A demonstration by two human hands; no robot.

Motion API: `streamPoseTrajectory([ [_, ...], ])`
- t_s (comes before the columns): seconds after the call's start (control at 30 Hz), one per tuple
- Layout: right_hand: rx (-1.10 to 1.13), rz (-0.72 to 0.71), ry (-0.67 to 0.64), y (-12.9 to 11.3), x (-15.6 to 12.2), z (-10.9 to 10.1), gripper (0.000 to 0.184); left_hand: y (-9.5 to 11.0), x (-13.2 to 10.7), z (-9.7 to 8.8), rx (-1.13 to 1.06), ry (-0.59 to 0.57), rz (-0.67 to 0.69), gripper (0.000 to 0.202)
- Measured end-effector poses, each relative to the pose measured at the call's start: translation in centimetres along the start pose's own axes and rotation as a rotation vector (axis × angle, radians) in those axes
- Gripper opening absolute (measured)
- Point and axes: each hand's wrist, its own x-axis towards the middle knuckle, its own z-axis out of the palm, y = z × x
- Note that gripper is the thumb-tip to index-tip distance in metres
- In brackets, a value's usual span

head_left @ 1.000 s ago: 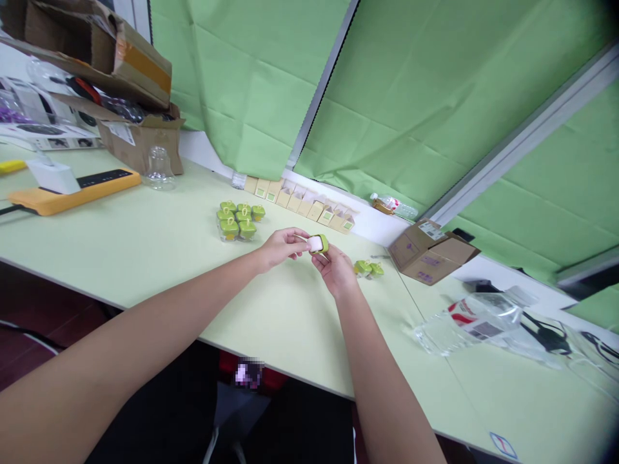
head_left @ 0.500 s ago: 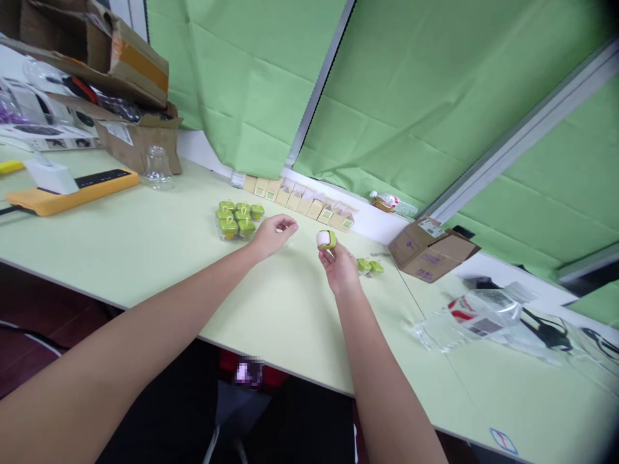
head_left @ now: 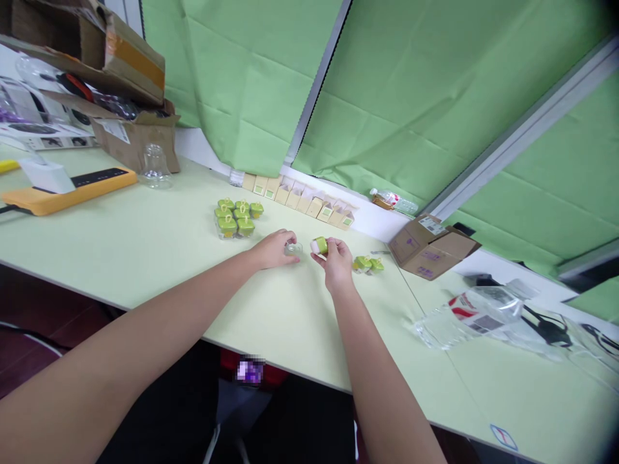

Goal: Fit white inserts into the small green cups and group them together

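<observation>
My left hand (head_left: 275, 249) has its fingers closed round a small clear plastic cup (head_left: 293, 249) just above the table. Facing it, my right hand (head_left: 337, 261) grips a green cap with a white inner part (head_left: 319, 245), tilted so that the white end points left. A narrow gap separates the cap and the cup. Left of my hands stands a cluster of small clear jars with green lids (head_left: 235, 219). Close to my right hand sit a few more green-lidded jars (head_left: 368, 264).
Small cardboard boxes (head_left: 300, 198) line the back edge. A carton (head_left: 430, 248) and a large clear bottle (head_left: 476, 316) lie to the right. An orange power strip (head_left: 72, 193) and a clear bottle-shaped container (head_left: 155, 169) are at left.
My left hand has moved slightly down and right and now holds the clear cup. My right hand has turned the cap and brought it a little to the left.
</observation>
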Motion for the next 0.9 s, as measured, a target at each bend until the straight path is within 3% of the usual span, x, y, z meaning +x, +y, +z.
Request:
streamPoseTrajectory([
  [0.17,-0.036,-0.019,-0.063,0.2,-0.2,0.0,0.019,2.1,-1.0,-0.1,-0.124,-0.031,0.036,0.072],
  [0.3,-0.051,0.001,-0.126,0.1,-0.3,0.0,0.024,2.9,-1.2,-0.2,-0.169,0.01,0.143,0.065],
  [0.4,-0.066,-0.024,-0.146,0.2,-0.3,-0.1,0.03,2.6,-1.1,0.0,-0.146,-0.01,0.138,0.064],
  [0.53,-0.156,-0.155,-0.157,0.6,-0.1,-0.1,0.035,1.8,-1.0,0.2,-0.137,-0.103,0.066,0.07],
  [0.7,-0.407,-0.386,-0.253,1.0,-0.2,-0.1,0.035,2.1,-1.0,0.1,-0.175,-0.143,0.045,0.054],
  [0.9,-0.507,-0.451,-0.298,1.1,-0.8,0.0,0.034,2.2,-0.9,0.3,-0.235,-0.124,0.019,0.057],
])
